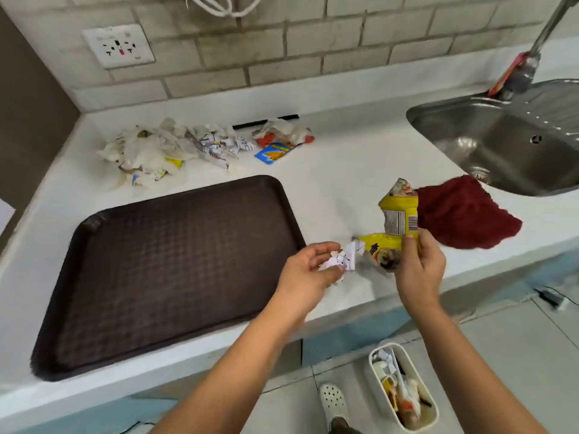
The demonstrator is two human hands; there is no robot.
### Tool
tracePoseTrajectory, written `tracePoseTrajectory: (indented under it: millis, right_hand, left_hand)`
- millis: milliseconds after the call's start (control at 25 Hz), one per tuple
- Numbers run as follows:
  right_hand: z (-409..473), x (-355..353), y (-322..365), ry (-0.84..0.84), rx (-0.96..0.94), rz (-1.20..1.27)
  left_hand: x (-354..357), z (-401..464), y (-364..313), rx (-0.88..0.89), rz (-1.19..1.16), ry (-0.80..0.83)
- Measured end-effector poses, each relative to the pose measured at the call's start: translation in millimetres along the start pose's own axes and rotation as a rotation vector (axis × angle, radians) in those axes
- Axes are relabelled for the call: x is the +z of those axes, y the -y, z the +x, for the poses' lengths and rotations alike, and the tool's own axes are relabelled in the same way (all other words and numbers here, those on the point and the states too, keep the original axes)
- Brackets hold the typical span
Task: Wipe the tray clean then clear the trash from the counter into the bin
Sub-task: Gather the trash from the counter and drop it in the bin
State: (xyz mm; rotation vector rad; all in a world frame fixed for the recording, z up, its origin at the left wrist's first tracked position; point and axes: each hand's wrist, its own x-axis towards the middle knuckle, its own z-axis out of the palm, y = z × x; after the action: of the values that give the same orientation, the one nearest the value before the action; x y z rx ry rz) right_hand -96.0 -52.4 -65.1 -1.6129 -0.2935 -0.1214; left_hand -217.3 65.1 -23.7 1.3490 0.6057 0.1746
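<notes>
A dark brown tray (163, 270) lies on the white counter (344, 170), its surface bare. My left hand (308, 270) pinches a crumpled white paper (343, 260) just right of the tray. My right hand (419, 270) grips a torn yellow snack wrapper (399, 214) above the counter's front edge. A heap of crumpled tissues, papers and wrappers (175, 148) lies behind the tray, near the wall. A white bin (402, 386) stands on the floor below my right arm, holding several bits of trash.
A dark red cloth (463, 214) lies on the counter between my right hand and the steel sink (507, 139). A tap rises at the top right. A wall socket (119, 47) is on the tiled wall. A white shoe (333, 402) stands beside the bin.
</notes>
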Motion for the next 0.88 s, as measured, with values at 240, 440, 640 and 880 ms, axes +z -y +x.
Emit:
tracePoseTrajectory:
  millis: [240,440,640,880]
  right_hand:
    - [-50.2,-75.4,-54.7,-0.114,0.125,0.026]
    - [-98.3,-153.8,-146.7,-0.270,0.465,-0.241]
    - [-136.4,-220.1,-248.5,-0.310,1.008,-0.385]
    - [-158.8,-246.1,-357.1,-0.193,1.236,-0.502]
  left_hand:
    - [46.9,-31.7,88.5,-0.192,0.123,0.126]
    - [76.5,-25.7,177.4,-0.434,0.163,0.069]
    - [120.3,12.0,265.2,-0.638,0.185,-0.018]
    - [169.0,67.5,361.1,-0.768,0.212,-0.092]
